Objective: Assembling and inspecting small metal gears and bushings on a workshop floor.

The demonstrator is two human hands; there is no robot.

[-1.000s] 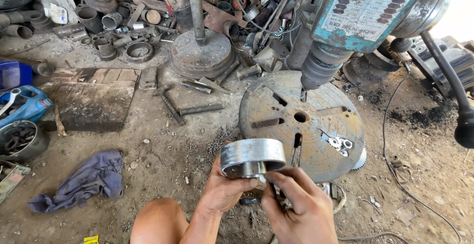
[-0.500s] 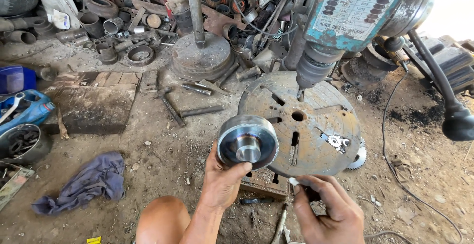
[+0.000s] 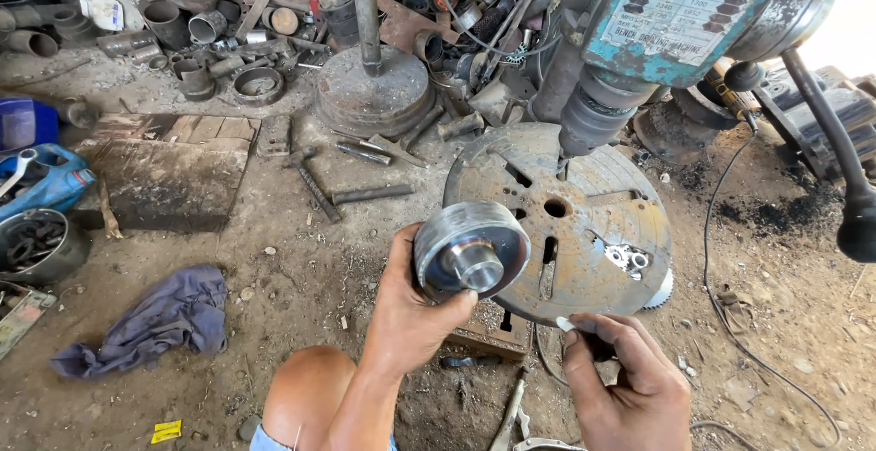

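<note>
Pulley, a round steel disc with a short raised hub at its centre, is held up in the left hand, in front of the rusty slotted drill table. It is grasped from below and behind: the thumb is laid along its left rim and the fingertips are curled under its lower edge. Its flat face and hub are turned towards the camera, so the axis through the hub runs from the palm outward, roughly level and slightly tilted up; the disc itself stands nearly upright.

A small white piece, perhaps chalk, is pinched between thumb and forefinger of the right hand; what it is cannot be told for certain. This right grip is closed on the piece and lies below and to the right of the pulley, apart from it, with the white tip pointed up and left towards the lower rim. The left hand is thus the one on the pulley, while the right is near but not touching.

Behind the pulley, the drill chuck hangs over the table. Left of the left grip, a blue rag lies on the dirt floor. Pliers lie on the floor between the two wrists, just below the grips.
</note>
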